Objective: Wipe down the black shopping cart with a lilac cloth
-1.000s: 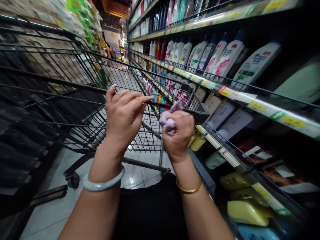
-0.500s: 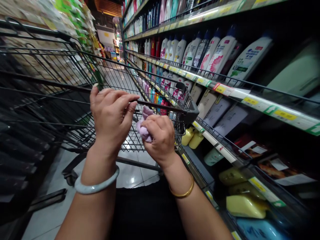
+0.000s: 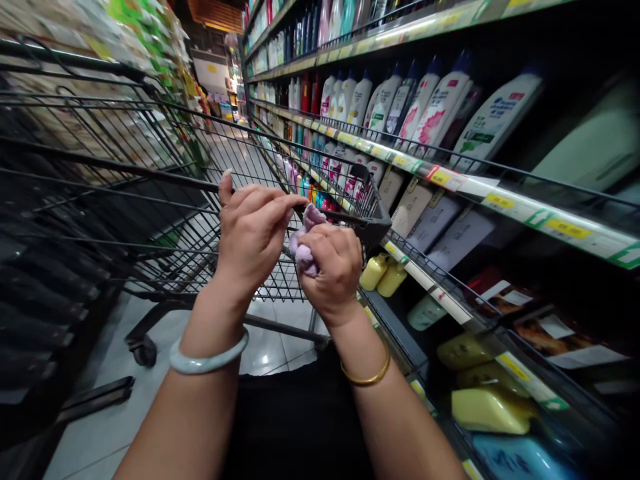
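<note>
My right hand (image 3: 334, 267) is closed round a crumpled pale purple cloth (image 3: 307, 259), and a fold of it sticks up at the cart's rail. Just left of it, my left hand (image 3: 255, 237) has its fingers curled over the dark top rail (image 3: 170, 176) of a shopping cart, with thumb and forefinger together. Its fingertips come close to the cloth's upper fold; whether they touch it I cannot tell. The wire shopping cart (image 3: 197, 267) stands across in front of me, and its basket shows no goods. A pale bangle circles my left wrist, a gold one my right.
Shelves (image 3: 350, 130) full of shampoo bottles (image 3: 440, 107) run along the right, close to the cart's corner (image 3: 375, 227). Yellow bottles (image 3: 490, 410) stand lower down. Packaged goods (image 3: 150, 40) hang at the left. Tiled floor (image 3: 273, 347) shows beneath the cart.
My left hand has moved right along the rail, closer to the cloth. My right hand has shifted slightly right, still holding the cloth.
</note>
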A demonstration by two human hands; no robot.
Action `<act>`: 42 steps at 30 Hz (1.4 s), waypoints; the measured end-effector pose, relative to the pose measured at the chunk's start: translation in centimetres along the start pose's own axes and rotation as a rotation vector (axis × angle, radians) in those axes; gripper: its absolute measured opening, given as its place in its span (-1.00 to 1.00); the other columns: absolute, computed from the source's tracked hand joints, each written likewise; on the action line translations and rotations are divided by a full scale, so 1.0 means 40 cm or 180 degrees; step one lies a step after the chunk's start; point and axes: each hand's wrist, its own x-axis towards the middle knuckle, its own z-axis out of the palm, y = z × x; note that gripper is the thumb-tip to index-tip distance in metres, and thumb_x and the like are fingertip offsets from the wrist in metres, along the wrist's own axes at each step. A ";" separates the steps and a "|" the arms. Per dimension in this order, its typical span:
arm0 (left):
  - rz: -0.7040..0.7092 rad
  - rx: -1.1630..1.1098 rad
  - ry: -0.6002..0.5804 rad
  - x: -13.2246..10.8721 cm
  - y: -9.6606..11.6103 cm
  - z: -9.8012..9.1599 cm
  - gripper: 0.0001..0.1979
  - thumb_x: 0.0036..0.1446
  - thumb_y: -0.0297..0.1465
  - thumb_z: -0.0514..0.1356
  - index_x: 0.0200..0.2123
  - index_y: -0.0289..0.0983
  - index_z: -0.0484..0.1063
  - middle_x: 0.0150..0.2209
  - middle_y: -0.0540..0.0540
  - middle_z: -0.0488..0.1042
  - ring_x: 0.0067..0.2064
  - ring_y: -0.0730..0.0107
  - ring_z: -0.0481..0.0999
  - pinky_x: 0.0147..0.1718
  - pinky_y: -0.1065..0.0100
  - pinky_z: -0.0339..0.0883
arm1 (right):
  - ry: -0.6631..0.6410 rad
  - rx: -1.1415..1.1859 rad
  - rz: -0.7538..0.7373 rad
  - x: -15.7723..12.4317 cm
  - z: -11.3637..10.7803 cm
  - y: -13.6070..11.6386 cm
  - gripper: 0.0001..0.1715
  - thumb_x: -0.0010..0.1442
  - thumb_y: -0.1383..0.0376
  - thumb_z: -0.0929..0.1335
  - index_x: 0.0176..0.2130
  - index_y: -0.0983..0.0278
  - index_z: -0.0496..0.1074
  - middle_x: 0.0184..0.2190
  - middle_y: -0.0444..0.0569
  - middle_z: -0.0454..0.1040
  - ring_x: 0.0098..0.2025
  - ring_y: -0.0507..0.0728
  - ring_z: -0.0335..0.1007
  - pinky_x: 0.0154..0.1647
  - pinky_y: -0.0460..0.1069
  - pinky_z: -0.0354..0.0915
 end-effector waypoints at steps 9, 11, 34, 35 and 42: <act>-0.0259 0.0206 0.0148 -0.009 -0.027 -0.020 -0.58 0.51 -0.09 0.01 -0.11 -0.06 0.66 -0.15 0.03 0.63 0.03 0.28 0.58 0.53 -0.16 -0.09 | -0.0173 0.0052 -0.0076 -0.007 0.005 -0.025 -0.81 0.27 0.36 0.44 -0.09 0.17 0.53 -0.06 0.00 0.63 -0.05 0.23 0.41 -0.05 0.15 0.23; -0.0294 0.0260 0.0260 -0.013 -0.037 -0.023 -0.58 0.50 -0.07 0.02 -0.14 -0.05 0.65 -0.15 0.01 0.63 0.04 0.26 0.57 0.53 -0.14 -0.07 | -0.0550 0.0028 -0.0245 -0.022 0.023 -0.054 -0.82 0.29 0.34 0.45 -0.08 0.15 0.54 -0.04 -0.03 0.64 -0.07 0.21 0.39 -0.08 0.14 0.21; -0.0295 0.0073 -0.0217 -0.018 -0.002 -0.053 -0.70 0.45 -0.16 0.17 0.09 0.01 0.65 -0.03 -0.08 0.64 0.12 0.09 0.55 0.47 -0.20 0.07 | -0.0445 0.0023 -0.0370 -0.052 0.054 -0.064 -0.79 0.45 0.21 0.34 -0.10 0.16 0.59 -0.05 0.03 0.61 -0.03 0.23 0.36 -0.03 0.14 0.22; -0.0254 0.0087 -0.0278 -0.019 0.002 -0.051 -0.69 0.44 -0.17 0.18 0.12 0.01 0.64 -0.01 -0.09 0.63 0.13 0.08 0.54 0.47 -0.19 0.09 | -0.0518 -0.0030 -0.0430 -0.057 0.066 -0.062 -0.80 0.44 0.22 0.35 -0.11 0.18 0.59 -0.08 0.05 0.61 -0.06 0.23 0.36 -0.08 0.14 0.22; -0.0183 -0.0117 -0.0356 -0.017 0.020 -0.042 -0.66 0.48 -0.16 0.11 0.05 -0.05 0.65 -0.02 -0.06 0.66 0.09 0.15 0.58 0.44 -0.09 0.12 | -0.1277 0.0076 -0.0691 -0.063 0.091 -0.061 -0.77 0.39 0.20 0.36 -0.13 0.25 0.59 -0.24 0.08 0.55 -0.19 0.23 0.34 -0.18 0.12 0.28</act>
